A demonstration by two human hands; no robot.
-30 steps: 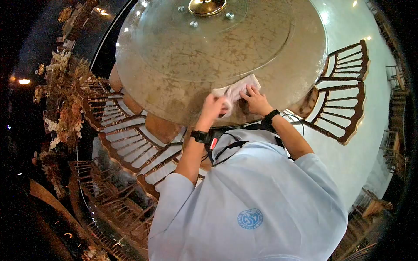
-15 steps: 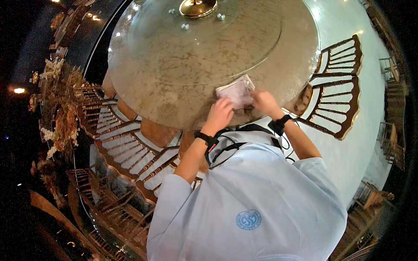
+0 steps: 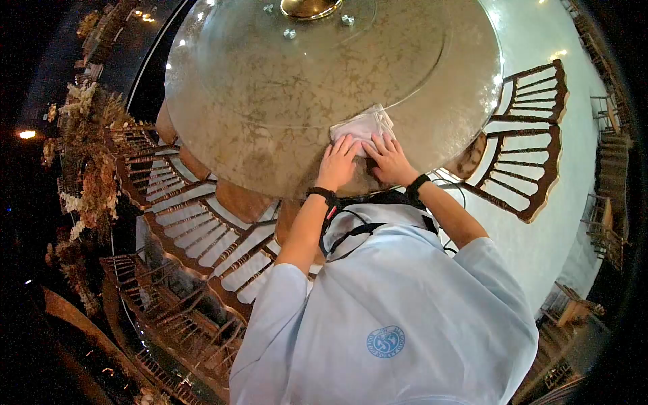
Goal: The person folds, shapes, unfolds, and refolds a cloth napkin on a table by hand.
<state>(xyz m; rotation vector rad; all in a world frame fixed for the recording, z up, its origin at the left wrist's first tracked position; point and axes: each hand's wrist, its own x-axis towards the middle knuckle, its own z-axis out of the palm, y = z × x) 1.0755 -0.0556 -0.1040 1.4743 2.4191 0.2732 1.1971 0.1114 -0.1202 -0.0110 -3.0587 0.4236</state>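
Note:
A folded whitish cloth (image 3: 364, 126) lies on the round table (image 3: 270, 155), near the edge closest to me. My left hand (image 3: 339, 162) rests flat with its fingertips on the cloth's lower left part. Beside it, my right hand (image 3: 390, 160) lies with fingers stretched over the cloth's lower right part. Both hands are open, pressing on top of the cloth rather than gripping it. The fingers cover the cloth's near edge.
A glass turntable (image 3: 324, 74) sits on the table, with a gold round base (image 3: 310, 8) and small clear knobs (image 3: 347, 20) at the far side. Wooden spindle-back chairs (image 3: 520, 169) stand around the table. Dried flowers (image 3: 91, 162) are at the left.
My right hand has come down from the cloth's right corner and flattened onto it. The left fingers have straightened on the cloth, which now lies flatter.

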